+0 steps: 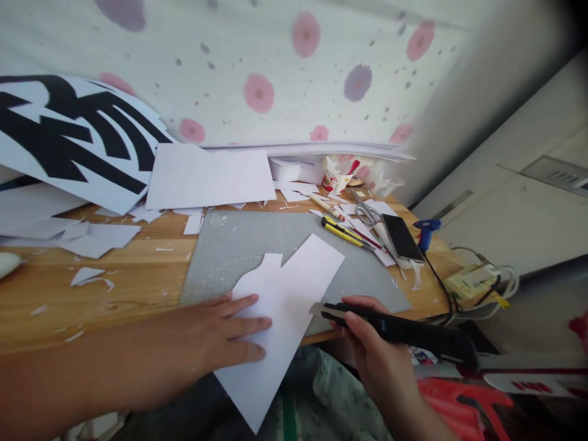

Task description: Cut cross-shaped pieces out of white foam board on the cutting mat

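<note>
A white sheet of card [294,288] with a curved, notched upper edge lies on the grey cutting mat [229,239], its lower corner hanging past the table's front edge. My left hand [229,334] rests flat on the card's left part, fingers spread. In my right hand [367,343] is a black utility knife [399,331], gripped near its front end. The knife's blade [316,308] points left and reaches the card's right edge; whether it touches the card I cannot tell.
A yellow utility knife [342,231], scissors [366,211], a phone [403,237] and a blue glue gun [427,233] lie to the right. Paper scraps [92,239] and a black-and-white patterned board [78,135] are at left. Behind the mat sits a white sheet [211,177].
</note>
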`<action>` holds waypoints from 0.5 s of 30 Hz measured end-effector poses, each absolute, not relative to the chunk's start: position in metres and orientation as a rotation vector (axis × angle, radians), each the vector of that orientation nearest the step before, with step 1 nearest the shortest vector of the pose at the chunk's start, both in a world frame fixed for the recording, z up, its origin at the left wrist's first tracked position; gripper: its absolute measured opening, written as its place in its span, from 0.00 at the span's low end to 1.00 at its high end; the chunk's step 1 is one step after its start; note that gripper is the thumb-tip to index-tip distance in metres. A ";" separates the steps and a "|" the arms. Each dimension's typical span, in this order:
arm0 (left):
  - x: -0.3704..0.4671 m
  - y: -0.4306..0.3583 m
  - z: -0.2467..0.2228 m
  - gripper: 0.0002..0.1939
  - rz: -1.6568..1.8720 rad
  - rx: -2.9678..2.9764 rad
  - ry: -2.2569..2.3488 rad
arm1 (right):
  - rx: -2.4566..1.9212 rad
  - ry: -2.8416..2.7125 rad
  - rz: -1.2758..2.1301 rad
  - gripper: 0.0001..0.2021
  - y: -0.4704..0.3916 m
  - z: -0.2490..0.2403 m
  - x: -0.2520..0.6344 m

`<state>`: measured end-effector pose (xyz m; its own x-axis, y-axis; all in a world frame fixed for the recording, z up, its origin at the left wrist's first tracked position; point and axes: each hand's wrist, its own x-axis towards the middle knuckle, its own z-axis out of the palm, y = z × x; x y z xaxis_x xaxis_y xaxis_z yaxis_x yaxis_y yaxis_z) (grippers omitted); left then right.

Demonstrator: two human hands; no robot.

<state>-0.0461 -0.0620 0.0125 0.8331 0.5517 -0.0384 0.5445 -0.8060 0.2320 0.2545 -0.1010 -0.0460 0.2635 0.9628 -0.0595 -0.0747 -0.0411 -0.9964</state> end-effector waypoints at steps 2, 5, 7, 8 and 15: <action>-0.044 -0.056 0.014 0.34 -0.014 2.683 0.694 | -1.292 -0.928 1.072 0.11 -0.100 -0.052 0.265; -0.038 -0.047 0.018 0.36 -0.096 2.584 0.651 | -1.301 -1.039 1.017 0.12 -0.092 -0.056 0.274; -0.034 -0.043 0.023 0.38 -0.105 2.557 0.652 | -1.331 -1.174 0.916 0.13 -0.083 -0.053 0.275; -0.033 -0.041 0.026 0.38 -0.080 2.556 0.663 | -1.341 -1.252 0.854 0.13 -0.077 -0.050 0.273; -0.024 -0.015 0.011 0.21 0.158 2.714 0.594 | -1.220 -1.680 0.587 0.10 -0.018 -0.021 0.243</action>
